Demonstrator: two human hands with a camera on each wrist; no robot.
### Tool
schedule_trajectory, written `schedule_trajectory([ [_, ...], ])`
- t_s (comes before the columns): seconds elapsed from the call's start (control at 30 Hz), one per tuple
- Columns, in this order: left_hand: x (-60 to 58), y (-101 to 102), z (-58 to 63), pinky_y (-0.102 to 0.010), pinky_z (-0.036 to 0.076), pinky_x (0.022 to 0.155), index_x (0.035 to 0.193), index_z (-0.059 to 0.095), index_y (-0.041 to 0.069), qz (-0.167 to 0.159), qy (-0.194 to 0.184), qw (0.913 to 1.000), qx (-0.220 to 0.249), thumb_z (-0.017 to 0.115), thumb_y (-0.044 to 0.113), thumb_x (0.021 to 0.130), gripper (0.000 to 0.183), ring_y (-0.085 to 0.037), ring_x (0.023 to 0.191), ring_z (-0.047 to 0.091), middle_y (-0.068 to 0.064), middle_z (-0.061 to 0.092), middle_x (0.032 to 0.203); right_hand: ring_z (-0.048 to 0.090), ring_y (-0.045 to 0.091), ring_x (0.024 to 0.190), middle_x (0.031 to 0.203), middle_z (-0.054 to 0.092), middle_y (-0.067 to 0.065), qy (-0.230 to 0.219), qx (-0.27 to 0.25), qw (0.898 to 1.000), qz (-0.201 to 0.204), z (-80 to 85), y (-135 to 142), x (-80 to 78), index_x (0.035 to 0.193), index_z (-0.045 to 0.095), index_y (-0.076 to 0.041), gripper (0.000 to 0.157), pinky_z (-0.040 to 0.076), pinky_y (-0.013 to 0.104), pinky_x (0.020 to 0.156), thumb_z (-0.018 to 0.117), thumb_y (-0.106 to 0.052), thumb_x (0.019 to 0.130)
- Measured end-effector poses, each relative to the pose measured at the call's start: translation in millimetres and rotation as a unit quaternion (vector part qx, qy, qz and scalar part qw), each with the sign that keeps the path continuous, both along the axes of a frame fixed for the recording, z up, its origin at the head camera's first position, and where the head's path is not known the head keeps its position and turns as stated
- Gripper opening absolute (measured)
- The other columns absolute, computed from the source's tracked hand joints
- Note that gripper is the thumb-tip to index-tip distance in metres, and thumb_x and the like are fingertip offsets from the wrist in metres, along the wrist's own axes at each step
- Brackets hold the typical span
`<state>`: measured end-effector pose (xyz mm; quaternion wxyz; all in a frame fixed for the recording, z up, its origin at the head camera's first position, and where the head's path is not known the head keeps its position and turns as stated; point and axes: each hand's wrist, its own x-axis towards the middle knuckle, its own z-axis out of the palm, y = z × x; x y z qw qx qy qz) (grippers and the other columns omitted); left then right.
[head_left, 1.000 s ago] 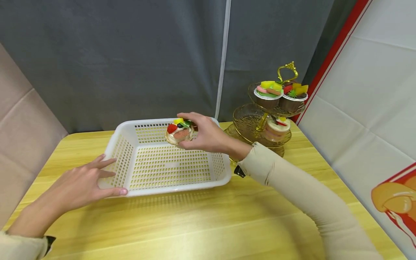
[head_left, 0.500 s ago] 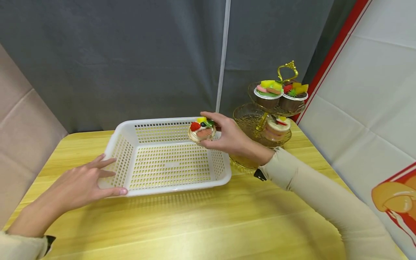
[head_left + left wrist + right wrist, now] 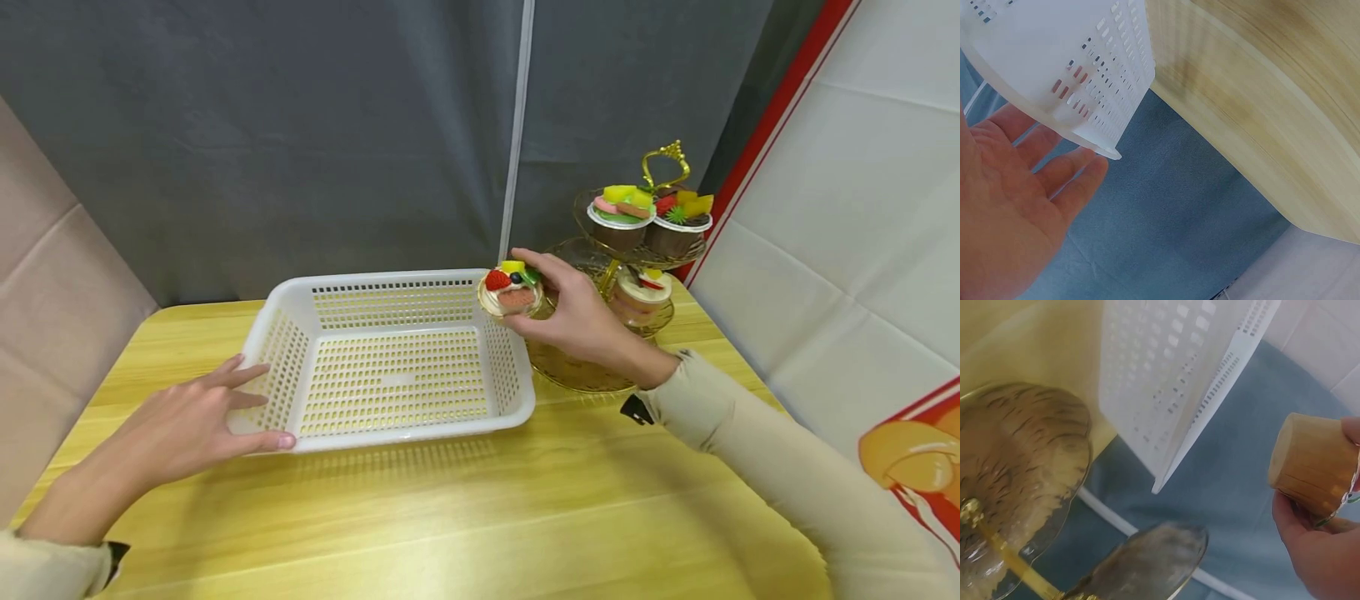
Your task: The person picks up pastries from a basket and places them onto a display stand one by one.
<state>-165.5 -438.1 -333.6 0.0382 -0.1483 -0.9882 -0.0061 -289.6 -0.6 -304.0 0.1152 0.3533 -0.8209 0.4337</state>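
Note:
My right hand (image 3: 577,312) holds a fruit-topped cupcake (image 3: 511,292) between thumb and fingers, above the back right corner of a white perforated basket (image 3: 390,435). A strawberry, a blueberry and yellow fruit sit on its cream. The right wrist view shows the brown cup of this cupcake (image 3: 1313,462) tilted sideways, with its top mostly hidden. At the basket's left end, my left hand (image 3: 183,425) rests on the rim with fingers spread, its thumb at the front corner. In the left wrist view, its fingers (image 3: 1079,181) touch the basket's rim.
A gold tiered stand (image 3: 566,371) rises right of the basket, partly behind my right hand. Two cupcakes (image 3: 618,225) sit on its top tier and a round layered cake (image 3: 639,298) on the tier below. A grey curtain (image 3: 262,150) hangs behind the wooden table (image 3: 420,533).
My right hand has moved right with the cupcake, from over the basket's middle to its back right corner, in front of the stand. My left hand has stayed put.

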Motion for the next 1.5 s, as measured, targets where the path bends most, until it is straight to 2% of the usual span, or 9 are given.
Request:
schedule_trajectory([
  [0.2, -0.1, 1, 0.4, -0.059, 0.049, 0.066, 0.11, 0.077, 0.007, -0.001, 0.0, 1.0, 0.001, 0.068, 0.077, 0.073, 0.08, -0.049, 0.133, 0.042, -0.017, 0.056, 0.141, 0.061, 0.018, 0.107, 0.127, 0.058, 0.009, -0.005, -0.01, 0.999, -0.031, -1.7, 19, -0.4, 0.149, 0.045, -0.007, 0.078, 0.046, 0.018, 0.088, 0.083, -0.011, 0.081],
  [0.5, 0.3, 1, 1.3, -0.061, 0.049, 0.07, 0.112, 0.077, 0.006, 0.0, -0.005, 1.0, 0.001, 0.067, 0.077, 0.073, 0.081, -0.05, 0.133, 0.042, -0.019, 0.055, 0.142, 0.063, 0.025, 0.11, 0.137, 0.055, 0.013, -0.002, -0.019, 0.998, -0.067, -7.8, 39, -1.8, 0.15, 0.042, -0.005, 0.078, 0.046, 0.016, 0.088, 0.081, -0.011, 0.083],
  [0.63, 0.4, 1, 1.0, -0.061, 0.049, 0.07, 0.112, 0.077, 0.006, -0.002, -0.004, 1.0, 0.002, 0.068, 0.076, 0.073, 0.08, -0.05, 0.133, 0.043, -0.019, 0.054, 0.142, 0.064, 0.024, 0.104, 0.141, 0.054, 0.013, -0.002, -0.016, 0.996, -0.087, -12.3, 47, -1.7, 0.15, 0.042, -0.007, 0.077, 0.046, 0.017, 0.079, 0.08, -0.012, 0.083],
  [0.73, 0.2, 1, 0.8, -0.061, 0.049, 0.07, 0.112, 0.077, 0.006, -0.002, -0.003, 1.0, 0.003, 0.068, 0.076, 0.074, 0.08, -0.05, 0.133, 0.042, -0.019, 0.055, 0.142, 0.061, 0.021, 0.086, 0.14, 0.054, 0.015, -0.001, -0.016, 0.995, -0.099, -14.9, 51, -0.8, 0.15, 0.043, -0.006, 0.076, 0.043, 0.021, 0.065, 0.08, -0.012, 0.084],
  [0.83, -0.1, 0, 0.5, -0.061, 0.049, 0.07, 0.112, 0.077, 0.006, -0.002, -0.003, 1.0, 0.003, 0.068, 0.076, 0.074, 0.08, -0.05, 0.133, 0.042, -0.019, 0.055, 0.142, 0.05, 0.018, 0.063, 0.107, 0.064, 0.017, 0.002, -0.016, 0.994, -0.111, -17.5, 56, -1.2, 0.149, 0.044, -0.006, 0.075, 0.039, 0.025, 0.056, 0.08, -0.013, 0.084],
  [0.97, -0.7, 0, 0.0, -0.061, 0.049, 0.07, 0.112, 0.077, 0.006, -0.001, -0.004, 1.0, 0.001, 0.068, 0.076, 0.074, 0.08, -0.05, 0.133, 0.042, -0.019, 0.055, 0.142, 0.04, 0.016, 0.051, 0.067, 0.05, 0.01, 0.004, -0.012, 0.992, -0.128, -21.8, 61, -3.3, 0.148, 0.046, -0.006, 0.074, 0.036, 0.026, 0.052, 0.08, -0.016, 0.084],
  [1.2, -0.7, -1, -0.8, -0.062, 0.048, 0.071, 0.112, 0.077, 0.007, -0.001, -0.005, 1.0, 0.003, 0.068, 0.076, 0.074, 0.079, -0.049, 0.134, 0.042, -0.018, 0.054, 0.143, 0.052, 0.016, 0.068, 0.107, 0.066, 0.015, 0.006, -0.015, 0.987, -0.161, -26.7, 67, -3.8, 0.145, 0.048, -0.001, 0.072, 0.039, 0.023, 0.061, 0.08, -0.019, 0.084],
  [1.3, -0.7, -1, -0.9, -0.061, 0.049, 0.071, 0.112, 0.077, 0.007, -0.001, -0.004, 1.0, 0.004, 0.068, 0.075, 0.074, 0.079, -0.049, 0.134, 0.042, -0.017, 0.054, 0.143, 0.052, 0.019, 0.071, 0.112, 0.065, 0.017, 0.006, -0.023, 0.986, -0.166, -27.6, 69, -3.9, 0.144, 0.049, 0.001, 0.071, 0.04, 0.022, 0.063, 0.08, -0.019, 0.084],
  [1.5, -0.8, -1, -1.0, -0.061, 0.049, 0.068, 0.112, 0.077, 0.007, -0.002, -0.001, 1.0, 0.003, 0.068, 0.075, 0.074, 0.079, -0.05, 0.133, 0.042, -0.018, 0.055, 0.142, 0.053, 0.019, 0.074, 0.102, 0.065, 0.014, 0.007, -0.025, 0.981, -0.191, -31.1, 69, -5.4, 0.141, 0.051, -0.001, 0.069, 0.041, 0.021, 0.063, 0.081, -0.02, 0.082],
])
